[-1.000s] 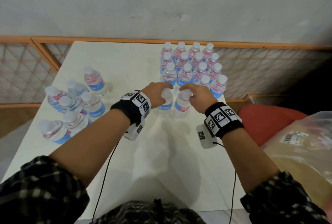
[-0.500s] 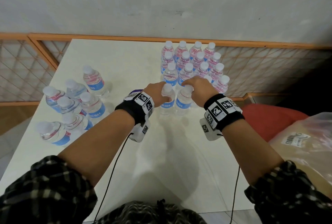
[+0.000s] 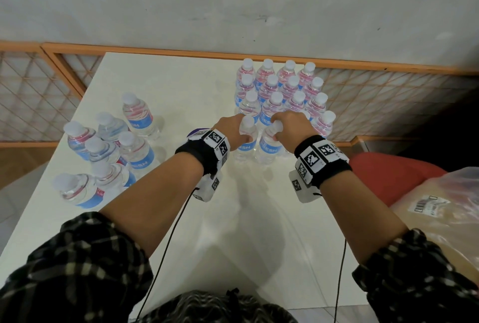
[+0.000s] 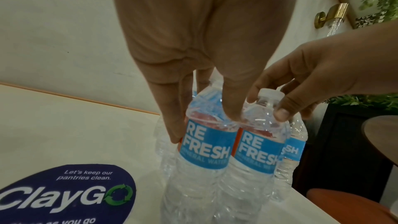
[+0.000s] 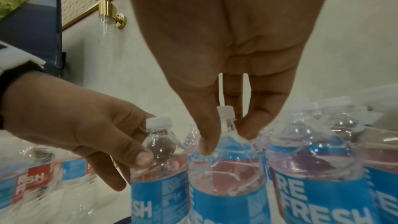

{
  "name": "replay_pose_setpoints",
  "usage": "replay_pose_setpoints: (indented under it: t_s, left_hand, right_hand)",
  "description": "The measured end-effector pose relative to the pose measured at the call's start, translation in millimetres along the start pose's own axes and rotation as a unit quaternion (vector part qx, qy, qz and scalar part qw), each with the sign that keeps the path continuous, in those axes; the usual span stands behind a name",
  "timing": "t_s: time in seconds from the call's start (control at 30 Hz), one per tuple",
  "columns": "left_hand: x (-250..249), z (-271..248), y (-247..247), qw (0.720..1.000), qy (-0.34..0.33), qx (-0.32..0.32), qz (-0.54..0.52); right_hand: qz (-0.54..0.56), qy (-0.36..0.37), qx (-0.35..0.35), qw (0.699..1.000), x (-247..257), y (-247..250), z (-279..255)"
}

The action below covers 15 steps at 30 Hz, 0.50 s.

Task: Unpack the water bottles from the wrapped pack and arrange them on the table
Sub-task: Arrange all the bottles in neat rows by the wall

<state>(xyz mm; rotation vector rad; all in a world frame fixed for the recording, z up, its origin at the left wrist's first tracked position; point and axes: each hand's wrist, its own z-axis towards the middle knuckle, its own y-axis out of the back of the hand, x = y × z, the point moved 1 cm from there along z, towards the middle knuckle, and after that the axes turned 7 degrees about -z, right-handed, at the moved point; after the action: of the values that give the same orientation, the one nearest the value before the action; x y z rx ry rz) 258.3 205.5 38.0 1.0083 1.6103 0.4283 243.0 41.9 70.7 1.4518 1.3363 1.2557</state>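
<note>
Two clear water bottles with blue labels stand side by side mid-table. My left hand (image 3: 242,132) grips the left bottle (image 3: 247,141) round its neck, fingers curled over the shoulder (image 4: 204,125). My right hand (image 3: 278,128) pinches the right bottle (image 3: 269,145) just below its white cap (image 5: 226,140). Both bottles stand right in front of a tidy block of several upright bottles (image 3: 282,89) at the back right of the white table (image 3: 181,84). Several more bottles (image 3: 108,146) cluster loosely at the left, some leaning.
A red seat (image 3: 388,175) and a plastic bag with a barcode label (image 3: 440,208) lie past the table's right edge. An orange lattice rail (image 3: 388,104) runs behind the table. A blue ClayGo sticker (image 4: 64,193) marks the tabletop near my left hand.
Both hands have carried their bottles away from me, up to the front row of the arranged block. The left cluster has not moved.
</note>
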Motion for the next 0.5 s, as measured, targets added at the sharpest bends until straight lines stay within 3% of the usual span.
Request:
replay_pose_setpoints:
  t_s: [0.27, 0.5]
  left_hand:
    - [12, 0, -11, 0.994, 0.009, -0.040, -0.103]
    - [24, 6, -27, 0.994, 0.054, 0.001, -0.096]
  right_hand:
    - [-0.033, -0.017, -0.040, 0.999, -2, -4, 1]
    - [-0.049, -0.045, -0.069, 0.995, 0, -5, 4]
